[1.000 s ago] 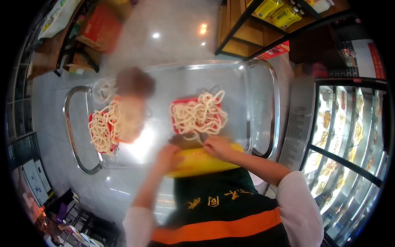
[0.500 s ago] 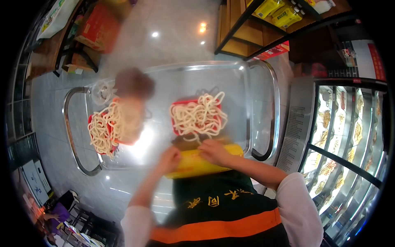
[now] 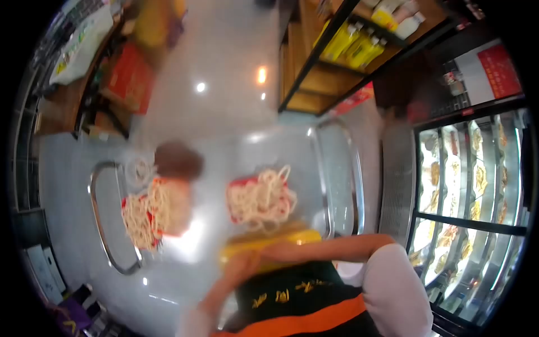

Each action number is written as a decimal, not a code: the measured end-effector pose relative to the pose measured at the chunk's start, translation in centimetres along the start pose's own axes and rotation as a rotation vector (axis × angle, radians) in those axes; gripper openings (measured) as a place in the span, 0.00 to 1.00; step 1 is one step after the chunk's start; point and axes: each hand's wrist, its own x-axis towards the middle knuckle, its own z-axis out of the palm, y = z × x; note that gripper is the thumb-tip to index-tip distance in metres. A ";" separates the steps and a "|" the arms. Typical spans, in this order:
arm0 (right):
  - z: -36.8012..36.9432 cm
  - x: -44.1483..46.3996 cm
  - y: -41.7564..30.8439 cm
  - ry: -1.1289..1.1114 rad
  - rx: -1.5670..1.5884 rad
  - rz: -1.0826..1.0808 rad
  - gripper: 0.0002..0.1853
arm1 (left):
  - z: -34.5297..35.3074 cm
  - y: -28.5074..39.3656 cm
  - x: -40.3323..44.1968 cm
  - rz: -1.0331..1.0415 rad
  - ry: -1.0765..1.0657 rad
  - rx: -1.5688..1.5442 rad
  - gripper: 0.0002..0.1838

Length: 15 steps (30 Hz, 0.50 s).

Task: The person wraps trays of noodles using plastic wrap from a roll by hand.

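Note:
On the steel tabletop (image 3: pixel 216 146), a yellow roll (image 3: pixel 306 238), looking like cling film, lies at the edge nearest me. My left hand (image 3: pixel 241 264) is closed at the roll's middle, smeared by motion. Just beside it, almost touching, my right hand (image 3: pixel 274 253) is closed on the same stretch; the thin film itself does not show clearly. Beyond the roll, thick pale noodles (image 3: pixel 264 201) heap over a red tray (image 3: pixel 241 183). More noodles (image 3: pixel 137 219) fill red and orange trays (image 3: pixel 168 182) on the left.
A blurred dark brown round shape (image 3: pixel 178 160) and a clear round container (image 3: pixel 139 171) are at the back left. Metal side handles (image 3: pixel 94 194) flank the table. A shelf (image 3: pixel 314 84) with yellow bottles (image 3: pixel 359 50) stands ahead right; a lit glass display case (image 3: pixel 460 213) is at right.
The view has shifted, so the table sits lower. My hands have drawn together along the yellow roll, the right one moving left and nearer to me. The noodle trays appear unmoved.

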 end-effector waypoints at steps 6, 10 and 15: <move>-5.1 0.8 0.4 -0.396 -0.620 -0.276 0.16 | 1.3 -1.1 -1.4 0.417 0.141 0.027 0.08; -4.6 1.5 1.9 -0.527 -0.399 -0.138 0.16 | 0.7 -0.2 -1.9 0.388 0.138 0.035 0.07; -4.5 -0.9 2.8 -0.570 -0.722 -0.202 0.14 | 0.5 0.4 -1.6 0.345 0.142 0.042 0.06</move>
